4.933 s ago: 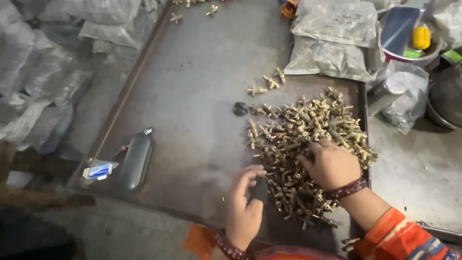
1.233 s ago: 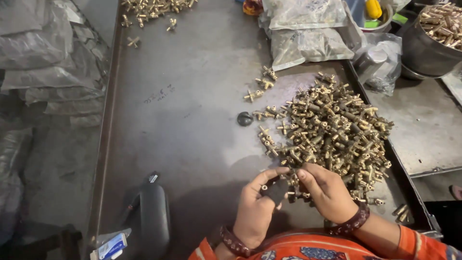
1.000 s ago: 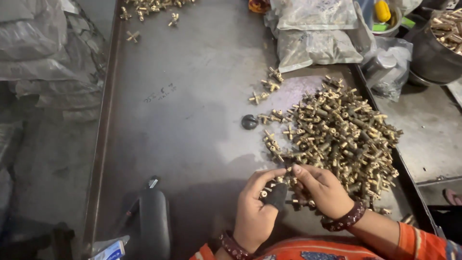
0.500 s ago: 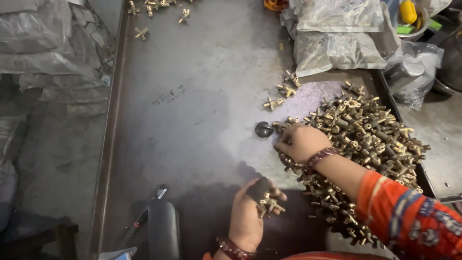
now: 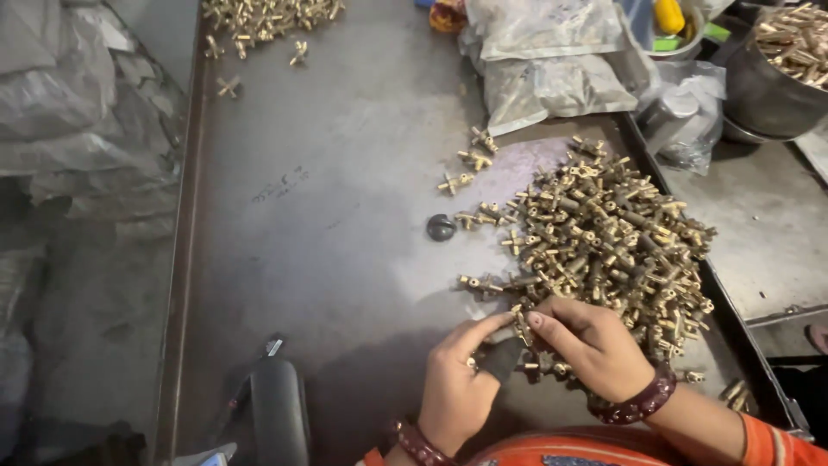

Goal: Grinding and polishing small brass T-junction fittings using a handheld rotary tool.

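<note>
A grey metal worktable with raised edges fills the middle of the room, its surface scuffed and dull. On its right half lies a big heap of small brass fittings, cross-shaped pieces piled loosely, with a few strays spread toward the table's middle and a small dark round cap just beside them. At the near edge the person's two hands meet at the foot of the heap. The left hand has its index finger stretched forward and the other fingers curled in; something dark sits in the palm, though I cannot tell what it is. The right hand is bent over the edge of the pile, thumb and forefinger pinched together on a single brass fitting, which the left index fingertip also touches. Both wrists wear dark red bangles (the right sleeve is orange).

Farther off, a second, smaller scatter of brass pieces lies at the table's far left corner. Clear plastic bags lie at the far edge, and a dark metal pot holding more brass parts stands off to the right. A dark bottle-like thing lies near the left hand, at the near edge.
</note>
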